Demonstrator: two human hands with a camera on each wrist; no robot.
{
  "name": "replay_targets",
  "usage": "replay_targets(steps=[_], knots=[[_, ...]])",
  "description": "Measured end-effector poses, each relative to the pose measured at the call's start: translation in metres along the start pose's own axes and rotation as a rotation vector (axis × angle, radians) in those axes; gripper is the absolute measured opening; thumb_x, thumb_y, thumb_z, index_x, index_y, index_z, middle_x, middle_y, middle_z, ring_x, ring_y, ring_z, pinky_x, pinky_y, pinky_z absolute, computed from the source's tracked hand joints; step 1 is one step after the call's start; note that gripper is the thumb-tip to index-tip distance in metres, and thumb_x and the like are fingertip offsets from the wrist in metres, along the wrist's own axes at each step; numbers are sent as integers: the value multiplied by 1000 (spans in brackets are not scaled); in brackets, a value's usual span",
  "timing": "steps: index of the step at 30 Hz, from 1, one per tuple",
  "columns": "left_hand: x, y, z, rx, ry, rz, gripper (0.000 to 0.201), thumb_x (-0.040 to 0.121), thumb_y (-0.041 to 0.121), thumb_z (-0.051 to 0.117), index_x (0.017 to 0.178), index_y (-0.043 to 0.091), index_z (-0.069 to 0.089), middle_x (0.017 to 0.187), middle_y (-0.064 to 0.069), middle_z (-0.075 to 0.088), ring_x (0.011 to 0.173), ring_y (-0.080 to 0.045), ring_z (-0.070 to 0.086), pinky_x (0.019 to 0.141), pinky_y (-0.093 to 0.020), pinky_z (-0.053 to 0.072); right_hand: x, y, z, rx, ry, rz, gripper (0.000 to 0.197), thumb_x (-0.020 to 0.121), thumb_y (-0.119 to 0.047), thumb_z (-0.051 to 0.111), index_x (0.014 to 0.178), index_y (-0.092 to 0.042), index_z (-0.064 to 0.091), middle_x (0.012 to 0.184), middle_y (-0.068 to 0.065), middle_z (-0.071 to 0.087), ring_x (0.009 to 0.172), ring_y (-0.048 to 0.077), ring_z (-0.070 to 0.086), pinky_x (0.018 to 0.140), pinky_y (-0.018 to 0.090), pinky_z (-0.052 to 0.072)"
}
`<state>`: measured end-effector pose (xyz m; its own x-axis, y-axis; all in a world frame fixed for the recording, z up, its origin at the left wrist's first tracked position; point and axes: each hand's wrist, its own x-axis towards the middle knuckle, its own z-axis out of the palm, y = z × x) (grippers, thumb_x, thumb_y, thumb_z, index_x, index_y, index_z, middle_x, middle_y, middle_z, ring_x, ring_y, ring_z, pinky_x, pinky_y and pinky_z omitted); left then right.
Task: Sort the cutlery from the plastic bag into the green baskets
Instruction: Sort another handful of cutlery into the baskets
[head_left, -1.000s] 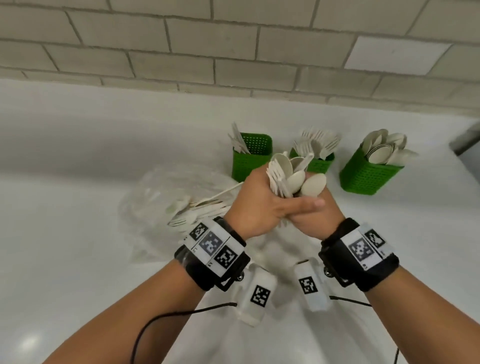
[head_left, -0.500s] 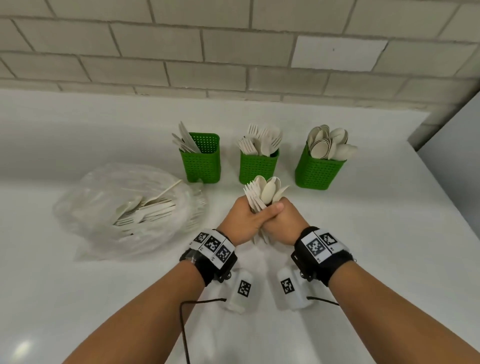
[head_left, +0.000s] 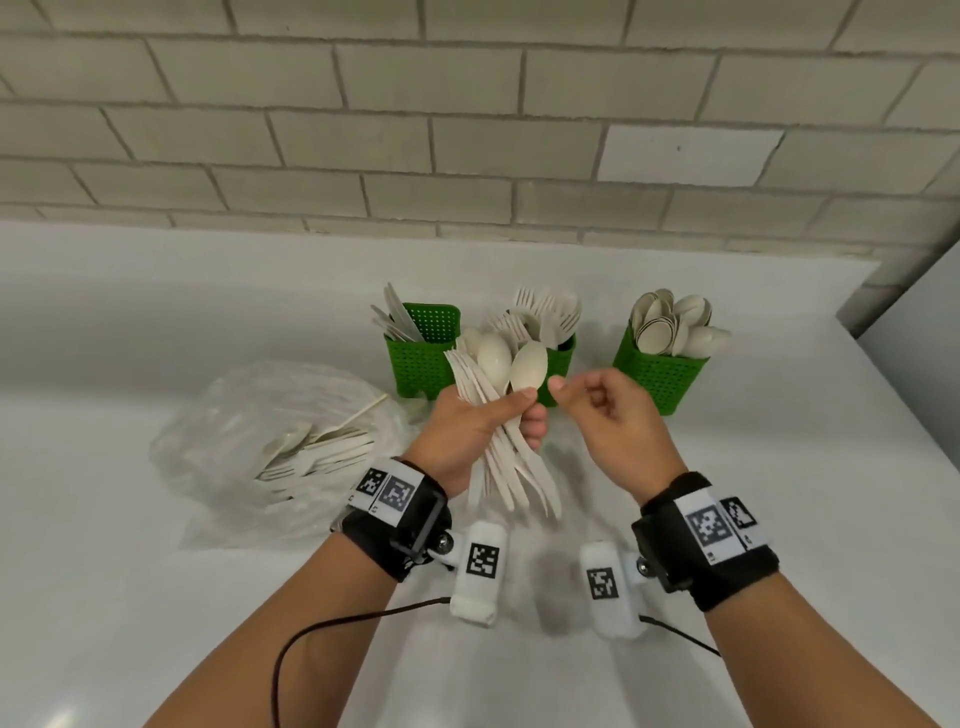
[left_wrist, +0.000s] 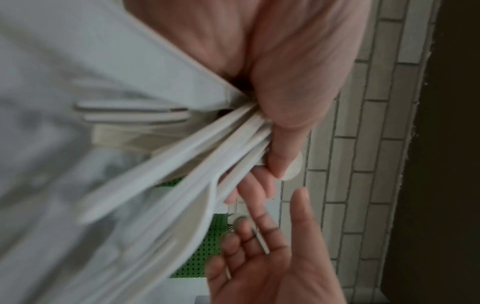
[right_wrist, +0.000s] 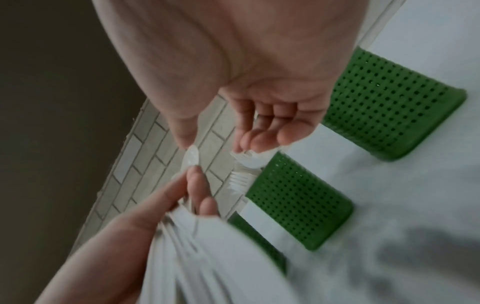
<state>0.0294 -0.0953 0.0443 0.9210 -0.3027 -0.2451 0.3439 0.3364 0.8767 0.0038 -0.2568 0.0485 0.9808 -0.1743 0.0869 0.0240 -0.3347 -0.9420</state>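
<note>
The left hand grips a mixed bundle of pale, cream-coloured disposable cutlery around the handles, fanned so that spoon bowls and fork tines stand up above the fist; held this way, each piece's type can be read at a glance and one can be plucked from the top. The right hand hovers just beside the bundle, holding nothing, its fingers loosely curled and thumb and forefinger drawn near each other, apparently poised to pick out a spoon. Behind the hands three perforated green plastic baskets stand in a row on the white counter: the left basket holds knives, the middle basket forks, the right basket spoons, one type each, so sorting is just a short reach. The crumpled clear plastic bag lies to the left, with more cutlery still inside, so the job looks unfinished.
</note>
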Motion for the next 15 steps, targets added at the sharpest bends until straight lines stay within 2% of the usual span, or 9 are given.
replay_targets(steps=[2,4,6,8,10,13,15], knots=[[-4,3,1,57,-74,-6,10,88,4,67,94,-3,69,75,-14,71,59,-19,67,61,-33,60,4,-9,1,52,-37,-49,17,87,-29,71,82,-13,68,72,6,56,64,11,49,62,24,44],[-8,4,1,77,-128,-23,17,83,8,71,98,0,70,79,-15,72,62,-20,68,62,-34,60,5,-15,3,36,-68,-101,18,89,-22,69,77,-8,68,64,5,56,58,11,50,56,22,42],[-9,5,-1,30,-152,-65,23,81,14,71,99,0,70,85,-17,72,65,-23,68,61,-34,58,8,-19,4,47,-24,-107,13,92,-16,65,82,-8,68,67,1,64,57,7,60,55,18,46],[-11,7,-5,-19,-155,-86,15,87,12,66,96,0,68,87,-20,71,64,-24,66,60,-34,56,8,-22,3,121,33,-74,8,95,-12,59,90,-8,64,75,3,68,61,5,66,55,19,51],[-13,10,-10,-6,-149,-80,12,90,11,64,94,0,66,83,-17,70,57,-22,64,56,-33,56,7,-23,6,146,40,-77,7,96,-13,58,94,-8,62,79,6,69,63,9,67,56,22,52],[-15,10,-11,10,-186,-22,12,83,13,67,90,3,66,71,-11,63,51,-17,58,54,-33,55,4,-26,16,-73,20,-200,12,92,-21,65,89,-9,66,77,8,68,70,19,65,62,28,51],[-15,10,-12,-10,-161,15,10,83,12,68,85,2,65,65,-9,57,49,-15,54,54,-32,55,1,-30,20,-97,-21,-205,17,92,-25,66,86,-9,67,74,5,67,68,15,62,63,27,48]])
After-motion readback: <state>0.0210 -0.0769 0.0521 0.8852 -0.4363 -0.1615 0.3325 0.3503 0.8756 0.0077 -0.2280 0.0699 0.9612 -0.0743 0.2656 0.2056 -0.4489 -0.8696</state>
